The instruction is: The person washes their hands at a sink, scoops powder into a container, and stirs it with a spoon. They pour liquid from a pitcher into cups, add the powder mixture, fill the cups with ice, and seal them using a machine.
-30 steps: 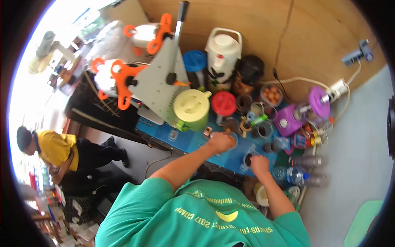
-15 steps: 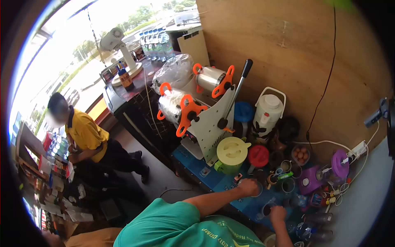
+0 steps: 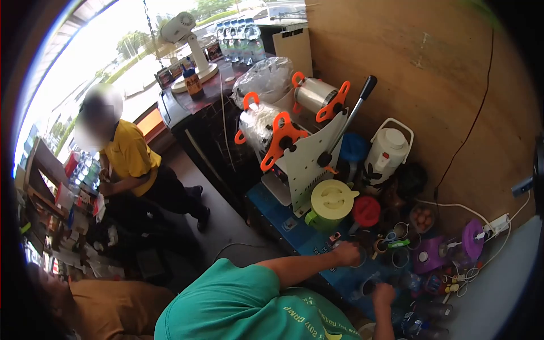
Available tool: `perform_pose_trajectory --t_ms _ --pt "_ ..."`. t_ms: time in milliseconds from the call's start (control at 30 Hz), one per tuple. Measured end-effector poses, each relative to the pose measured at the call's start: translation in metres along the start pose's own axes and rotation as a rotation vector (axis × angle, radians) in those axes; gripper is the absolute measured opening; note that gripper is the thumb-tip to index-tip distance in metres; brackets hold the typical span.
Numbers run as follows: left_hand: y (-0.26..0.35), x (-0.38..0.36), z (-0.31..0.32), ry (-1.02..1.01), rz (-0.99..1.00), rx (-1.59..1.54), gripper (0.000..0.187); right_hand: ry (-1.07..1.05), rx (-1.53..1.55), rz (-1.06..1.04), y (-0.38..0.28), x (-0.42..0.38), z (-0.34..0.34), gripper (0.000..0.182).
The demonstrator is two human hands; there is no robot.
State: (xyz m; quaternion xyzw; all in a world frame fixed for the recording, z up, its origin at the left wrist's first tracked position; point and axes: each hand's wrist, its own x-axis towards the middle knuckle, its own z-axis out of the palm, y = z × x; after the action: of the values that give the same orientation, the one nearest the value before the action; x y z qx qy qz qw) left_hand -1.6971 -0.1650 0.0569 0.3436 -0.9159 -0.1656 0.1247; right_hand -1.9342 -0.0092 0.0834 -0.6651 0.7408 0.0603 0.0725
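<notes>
My left hand [image 3: 346, 254] is closed at the rim of a clear cup [image 3: 360, 258] on the blue table mat; its fingertips are partly hidden. To its right and nearer my body, my right hand [image 3: 384, 294] is curled at a clear glass [image 3: 368, 287] with something dark in it. Just beyond my left hand stands a lime-green pitcher [image 3: 334, 199] with a lid, beside a red-lidded jug [image 3: 366, 211]. Several mugs and strainers cluster between the hands and the wall, among them a dark-filled mug [image 3: 400, 258].
A cup-sealing machine [image 3: 317, 153] with orange reel holders stands at the left of the table. Behind sit a white thermos pot [image 3: 390, 148], a bowl of eggs [image 3: 422, 217] and a purple blender [image 3: 429, 253]. A person in yellow [image 3: 131, 150] stands left; another in brown [image 3: 116, 306] is close by.
The view has shifted, so the machine and pitcher sit further right. More of the person in brown shows at lower left. Both my hands stay at the same cup and glass.
</notes>
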Motion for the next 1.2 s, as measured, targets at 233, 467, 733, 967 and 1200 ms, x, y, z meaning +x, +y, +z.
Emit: perform_pose_trajectory --t_ms 233,467,733,967,1200 --pt "0.004 -0.003 -0.006 -0.023 0.074 0.026 0.017 -0.015 0.036 0.018 -0.004 0.002 -0.005 0.021" --pt "0.010 -0.007 -0.020 -0.012 0.011 0.005 0.018 -0.041 0.066 0.034 -0.016 -0.004 -0.026 0.018" --pt "0.008 -0.004 -0.013 -0.141 0.053 0.018 0.017 -0.043 0.093 0.045 -0.010 -0.005 -0.018 0.020" --pt "0.013 -0.005 -0.015 -0.169 0.062 0.021 0.018 -0.053 0.107 0.055 -0.013 -0.007 -0.023 0.020" --pt "0.016 -0.003 -0.023 -0.095 0.006 0.039 0.018 -0.023 0.086 0.067 -0.008 -0.010 -0.013 0.022"
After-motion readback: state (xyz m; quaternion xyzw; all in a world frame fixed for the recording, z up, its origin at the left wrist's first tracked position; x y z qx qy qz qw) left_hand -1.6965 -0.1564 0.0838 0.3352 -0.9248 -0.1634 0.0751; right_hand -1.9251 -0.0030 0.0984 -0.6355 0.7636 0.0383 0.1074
